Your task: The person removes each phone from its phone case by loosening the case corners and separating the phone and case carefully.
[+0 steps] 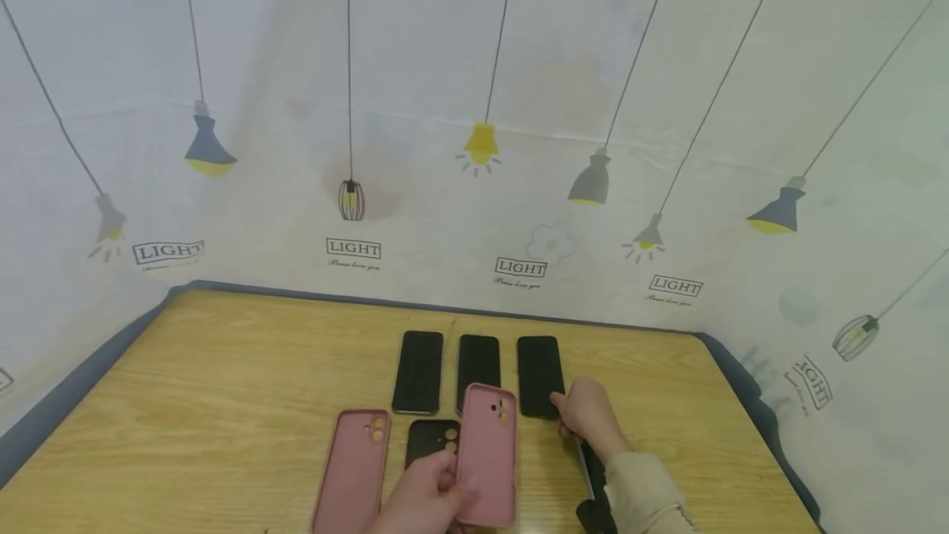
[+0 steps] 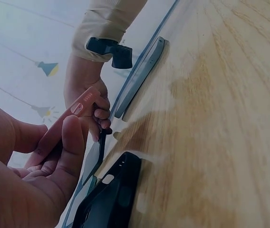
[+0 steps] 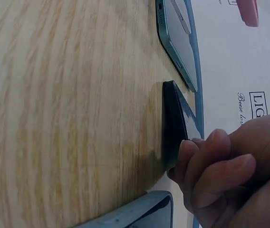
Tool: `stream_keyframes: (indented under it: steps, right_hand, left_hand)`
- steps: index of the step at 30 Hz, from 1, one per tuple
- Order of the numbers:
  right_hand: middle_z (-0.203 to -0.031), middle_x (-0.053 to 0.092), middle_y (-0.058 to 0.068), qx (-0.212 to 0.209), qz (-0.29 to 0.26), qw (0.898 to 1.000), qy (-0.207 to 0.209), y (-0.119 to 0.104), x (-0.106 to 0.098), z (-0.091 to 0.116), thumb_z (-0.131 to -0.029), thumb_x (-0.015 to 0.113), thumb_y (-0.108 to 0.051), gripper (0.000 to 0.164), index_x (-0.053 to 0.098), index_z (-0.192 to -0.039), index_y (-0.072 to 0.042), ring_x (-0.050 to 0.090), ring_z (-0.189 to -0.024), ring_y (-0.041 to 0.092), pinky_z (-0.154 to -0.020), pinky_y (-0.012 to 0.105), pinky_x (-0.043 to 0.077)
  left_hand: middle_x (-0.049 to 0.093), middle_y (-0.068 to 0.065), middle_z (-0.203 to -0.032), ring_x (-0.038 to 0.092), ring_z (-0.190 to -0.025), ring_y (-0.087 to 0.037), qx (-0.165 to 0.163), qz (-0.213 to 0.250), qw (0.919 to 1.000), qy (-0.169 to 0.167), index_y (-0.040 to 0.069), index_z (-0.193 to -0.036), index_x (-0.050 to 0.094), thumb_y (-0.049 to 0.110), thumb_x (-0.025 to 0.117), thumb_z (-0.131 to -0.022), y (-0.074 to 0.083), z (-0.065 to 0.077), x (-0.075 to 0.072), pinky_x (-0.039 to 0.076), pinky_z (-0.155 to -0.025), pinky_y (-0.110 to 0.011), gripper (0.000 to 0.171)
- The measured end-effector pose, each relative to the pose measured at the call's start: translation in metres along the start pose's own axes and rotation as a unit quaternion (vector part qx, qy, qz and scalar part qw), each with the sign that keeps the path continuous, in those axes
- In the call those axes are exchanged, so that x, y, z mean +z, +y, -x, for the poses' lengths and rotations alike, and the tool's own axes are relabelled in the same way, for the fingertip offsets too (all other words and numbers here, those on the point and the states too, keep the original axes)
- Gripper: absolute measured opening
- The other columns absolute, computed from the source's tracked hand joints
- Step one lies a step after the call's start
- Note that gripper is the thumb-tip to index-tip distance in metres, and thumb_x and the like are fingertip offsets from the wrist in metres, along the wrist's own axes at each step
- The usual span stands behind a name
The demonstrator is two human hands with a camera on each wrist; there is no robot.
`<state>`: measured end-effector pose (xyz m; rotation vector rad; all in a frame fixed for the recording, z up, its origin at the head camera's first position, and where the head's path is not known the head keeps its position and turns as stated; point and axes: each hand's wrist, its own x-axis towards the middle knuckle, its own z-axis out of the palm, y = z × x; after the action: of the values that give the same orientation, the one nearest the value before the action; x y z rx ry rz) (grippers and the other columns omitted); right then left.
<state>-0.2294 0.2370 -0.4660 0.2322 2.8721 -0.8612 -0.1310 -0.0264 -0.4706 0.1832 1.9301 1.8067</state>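
Note:
My left hand (image 1: 424, 494) holds a pink phone case (image 1: 487, 452) upright, pinched at its lower left edge; the left wrist view shows that case (image 2: 73, 114) between thumb and fingers. My right hand (image 1: 591, 416) pinches the lower right corner of the rightmost black phone (image 1: 539, 373). In the right wrist view, this phone (image 3: 175, 121) seems slightly raised at the end by the fingers. A black phone case (image 1: 426, 435) lies partly hidden behind the left hand. Left of it rests a second pink phone case (image 1: 352, 468).
Two more dark phones, one on the left (image 1: 418, 372) and a middle phone (image 1: 478, 363), lie in the same row on the wooden table (image 1: 245, 377). Another phone (image 1: 591, 468) lies partly covered by the right forearm. A patterned cloth (image 1: 430, 64) hangs behind the table.

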Motion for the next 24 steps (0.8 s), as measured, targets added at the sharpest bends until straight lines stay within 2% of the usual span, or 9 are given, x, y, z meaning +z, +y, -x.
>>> stream_keyframes:
  steps: [4, 7, 12, 15, 21, 24]
  right_hand:
    - [-0.046, 0.059, 0.001, 0.005, -0.002, 1.000, -0.002, 0.003, -0.003, 0.001, -0.102, 0.062, -0.011, 0.046, 0.065, -0.058, -0.002, 0.046, -0.036, 0.007, -0.041, 0.020, 0.040]
    - [-0.048, 0.061, 0.003, -0.001, 0.001, 1.000, 0.005, 0.006, -0.007, 0.004, -0.102, 0.061, -0.009, 0.042, 0.067, -0.061, -0.001, 0.048, -0.039, 0.009, -0.042, 0.021, 0.041]
    - [-0.062, 0.064, 0.005, -0.031, 0.003, 0.999, 0.031, 0.010, -0.017, 0.010, -0.102, 0.060, -0.013, 0.026, 0.070, -0.086, 0.005, 0.056, -0.049, 0.015, -0.047, 0.028, 0.047]
    - [-0.072, 0.065, 0.006, -0.053, -0.010, 0.998, 0.042, 0.012, -0.022, 0.016, -0.102, 0.059, -0.014, 0.023, 0.068, -0.097, 0.007, 0.060, -0.057, 0.016, -0.051, 0.032, 0.050]
    - [-0.070, 0.063, 0.005, -0.064, -0.034, 0.996, 0.052, 0.016, -0.025, 0.031, -0.103, 0.059, -0.011, 0.019, 0.068, -0.094, 0.004, 0.058, -0.055, 0.015, -0.050, 0.031, 0.048]
    - [-0.070, 0.064, 0.004, -0.065, -0.040, 0.995, 0.057, 0.019, -0.026, 0.037, -0.102, 0.059, -0.011, 0.019, 0.068, -0.092, 0.002, 0.059, -0.054, 0.014, -0.049, 0.030, 0.049]
  left_hand:
    - [0.070, -0.006, -0.082, 0.073, -0.072, -0.022, 0.007, -0.003, 1.0000, 0.003, -0.004, -0.104, 0.064, 0.003, 0.061, -0.100, 0.000, -0.001, 0.002, 0.062, -0.067, -0.038, 0.008]
    - [0.070, -0.005, -0.080, 0.071, -0.070, -0.019, 0.014, -0.025, 0.9996, 0.006, -0.001, -0.100, 0.064, 0.003, 0.063, -0.098, -0.001, -0.002, 0.003, 0.061, -0.066, -0.036, 0.005]
    - [0.069, -0.003, -0.080, 0.066, -0.071, -0.014, 0.023, -0.069, 0.9973, 0.003, 0.002, -0.095, 0.065, 0.005, 0.065, -0.098, -0.003, -0.005, 0.003, 0.056, -0.066, -0.032, 0.004]
    - [0.069, -0.002, -0.080, 0.065, -0.072, -0.013, 0.029, -0.080, 0.9964, 0.001, 0.002, -0.095, 0.065, 0.007, 0.066, -0.098, -0.003, -0.007, 0.004, 0.055, -0.067, -0.031, 0.005]
    - [0.066, -0.001, -0.076, 0.062, -0.069, -0.013, 0.046, -0.091, 0.9947, -0.007, 0.002, -0.092, 0.067, 0.007, 0.068, -0.097, -0.005, -0.010, 0.008, 0.052, -0.065, -0.031, 0.007]
    - [0.065, -0.001, -0.074, 0.061, -0.068, -0.012, 0.034, -0.091, 0.9952, -0.012, 0.002, -0.090, 0.067, 0.009, 0.069, -0.097, -0.005, -0.011, 0.011, 0.051, -0.063, -0.029, 0.009]
